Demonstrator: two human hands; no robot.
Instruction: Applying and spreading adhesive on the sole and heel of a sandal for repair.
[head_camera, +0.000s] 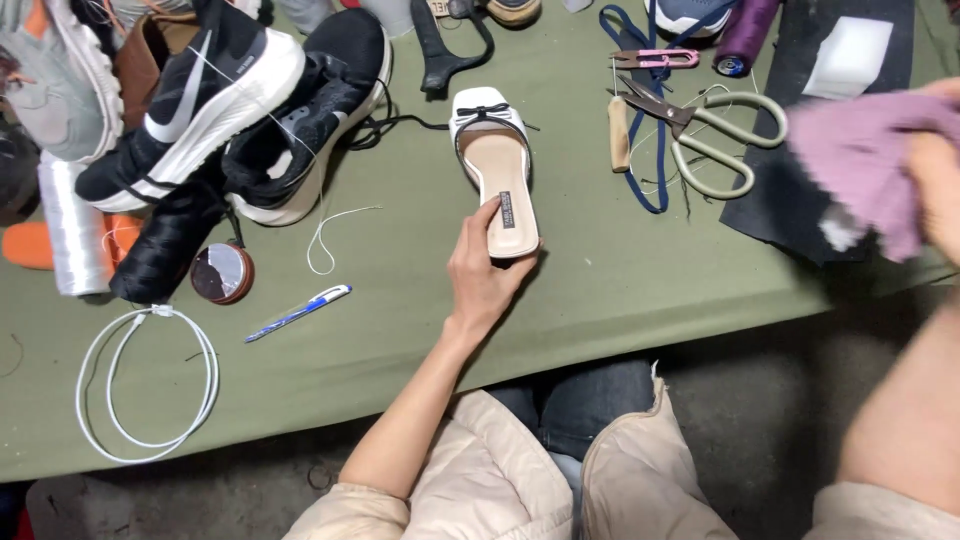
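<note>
The left hand (480, 280) pinched the heel end of a white slipper (497, 170) at its six o'clock, while the right hand (935, 185), at three o'clock, clutched a purple cloth (860, 160).

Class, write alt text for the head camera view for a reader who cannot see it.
A person's left hand grips the heel end of a white slip-on shoe on a green table; the right hand holds a purple cloth. Scissors lie nearby.

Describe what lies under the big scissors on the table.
Under the big scissors runs a blue cord on the green cloth. How the cord continues beneath the blades is covered.
</note>
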